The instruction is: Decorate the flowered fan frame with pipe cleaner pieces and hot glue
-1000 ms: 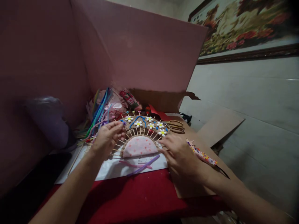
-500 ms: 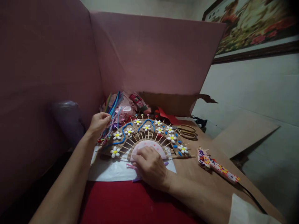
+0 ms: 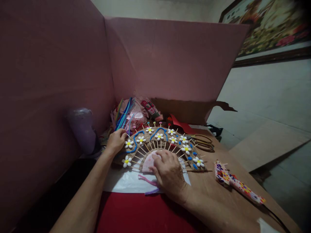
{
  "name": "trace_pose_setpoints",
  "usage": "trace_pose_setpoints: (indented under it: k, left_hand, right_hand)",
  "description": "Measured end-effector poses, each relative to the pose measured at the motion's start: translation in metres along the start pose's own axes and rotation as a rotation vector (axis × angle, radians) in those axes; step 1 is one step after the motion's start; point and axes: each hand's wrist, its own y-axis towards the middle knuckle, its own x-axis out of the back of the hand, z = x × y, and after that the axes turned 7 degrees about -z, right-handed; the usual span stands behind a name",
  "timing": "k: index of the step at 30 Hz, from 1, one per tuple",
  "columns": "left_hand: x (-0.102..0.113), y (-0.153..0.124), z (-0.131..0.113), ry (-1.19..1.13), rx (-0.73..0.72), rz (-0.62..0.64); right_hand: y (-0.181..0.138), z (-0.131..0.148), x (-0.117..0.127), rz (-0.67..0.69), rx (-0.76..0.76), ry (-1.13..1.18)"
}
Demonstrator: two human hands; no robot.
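Note:
A half-round woven fan (image 3: 167, 137) with wooden spokes, white flowers and a blue pipe cleaner lies on white paper (image 3: 121, 183). My right hand (image 3: 168, 171) lies flat on the fan's pink centre (image 3: 147, 162), fingers stretched out. My left hand (image 3: 116, 141) rests at the fan's left rim beside a flower. Its fingers are curled, and I cannot see what is in them. Loose pink and purple pipe cleaners (image 3: 145, 179) stick out from under my right hand.
A bundle of coloured pipe cleaners (image 3: 124, 113) and scraps lie behind the fan. Scissors (image 3: 202, 141) and a patterned glue gun (image 3: 234, 183) with a black cord lie on the brown cardboard (image 3: 213, 204) at right. A purple object (image 3: 81, 129) stands at left. A pink screen (image 3: 170, 58) encloses the back.
My left hand came down from the pipe cleaner bundle to the fan's left rim. My right hand stays on the pink centre. The view has shifted slightly left.

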Motion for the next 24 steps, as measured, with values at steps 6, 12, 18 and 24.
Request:
trace_pose_setpoints:
  k: [6,12,18,24]
  left_hand:
    - [-0.003,-0.006,-0.011,0.078,-0.002,0.082]
    - [-0.003,-0.01,-0.017,0.103,0.006,0.125]
    - [0.016,-0.005,-0.026,0.271,0.086,0.084]
    - [0.028,0.037,-0.034,0.273,0.027,0.235]
  right_hand:
    - [0.013,-0.019,0.002,0.098,-0.097,-0.27]
    - [0.02,-0.034,0.004,0.132,-0.096,-0.359]
    - [0.019,-0.032,0.005,0.14,-0.095,-0.365]
    - [0.015,-0.036,0.004,0.08,-0.054,-0.309]
